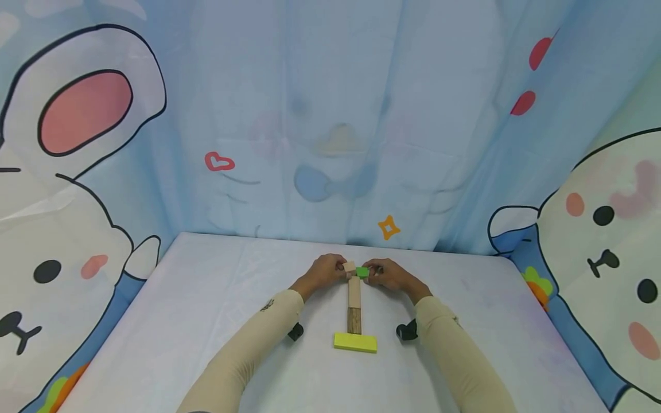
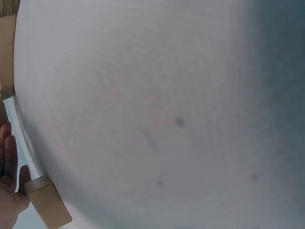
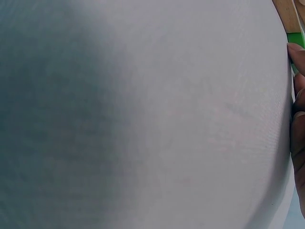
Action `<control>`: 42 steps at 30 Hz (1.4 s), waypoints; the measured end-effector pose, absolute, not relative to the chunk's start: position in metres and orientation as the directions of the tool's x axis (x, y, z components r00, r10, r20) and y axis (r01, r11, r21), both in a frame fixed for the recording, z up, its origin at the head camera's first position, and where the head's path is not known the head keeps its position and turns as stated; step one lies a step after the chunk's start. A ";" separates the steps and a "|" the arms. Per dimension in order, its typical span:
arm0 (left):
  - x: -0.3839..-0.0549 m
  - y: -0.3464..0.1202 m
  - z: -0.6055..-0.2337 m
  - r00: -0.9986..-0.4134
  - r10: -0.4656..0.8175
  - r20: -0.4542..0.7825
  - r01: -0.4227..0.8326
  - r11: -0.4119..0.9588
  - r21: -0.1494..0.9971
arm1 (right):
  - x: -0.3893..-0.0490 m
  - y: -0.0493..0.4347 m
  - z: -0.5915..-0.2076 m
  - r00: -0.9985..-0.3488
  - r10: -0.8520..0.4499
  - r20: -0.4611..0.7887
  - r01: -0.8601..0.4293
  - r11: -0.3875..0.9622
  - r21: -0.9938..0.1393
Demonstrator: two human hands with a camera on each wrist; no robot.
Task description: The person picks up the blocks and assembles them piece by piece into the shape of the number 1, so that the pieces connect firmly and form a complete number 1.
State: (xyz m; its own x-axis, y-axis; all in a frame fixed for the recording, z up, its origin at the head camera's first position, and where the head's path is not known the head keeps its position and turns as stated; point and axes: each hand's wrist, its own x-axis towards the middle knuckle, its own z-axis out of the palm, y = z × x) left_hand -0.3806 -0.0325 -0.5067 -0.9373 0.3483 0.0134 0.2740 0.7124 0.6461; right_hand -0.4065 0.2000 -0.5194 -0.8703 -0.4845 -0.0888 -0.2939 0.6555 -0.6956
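My left hand (image 1: 327, 271) reaches in from the left and pinches a small light wooden block (image 1: 349, 267) at its fingertips. Opposite it, my right hand (image 1: 387, 274) pinches a small green block (image 1: 362, 272). The two blocks sit side by side at the far end of a row. A long pale wooden block (image 1: 354, 292) comes next to them, then a dark wood-grain block (image 1: 354, 320), then a yellow block (image 1: 355, 342) laid crosswise. In the left wrist view a wooden block (image 2: 50, 202) shows against the fingers. The right wrist view catches fingertips (image 3: 296, 52) touching green.
A white cloth covers the table (image 1: 232, 287). Behind it hangs a light blue curtain (image 1: 320, 86) with cartoon prints on both sides. Black wrist cameras hang below the sleeves, one near the left forearm (image 1: 242, 355) and one near the right.
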 end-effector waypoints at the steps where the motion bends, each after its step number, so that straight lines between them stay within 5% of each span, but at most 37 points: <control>1: -0.381 -0.033 -0.507 -0.938 0.347 0.015 0.274 0.712 0.646 | -0.407 0.200 -0.520 -0.869 -0.488 -0.086 -0.298 0.653 -0.696; 42: -0.376 -0.033 -0.509 -0.934 0.358 0.014 0.287 0.724 0.627 | -0.408 0.200 -0.521 -0.869 -0.485 -0.091 -0.301 0.667 -0.682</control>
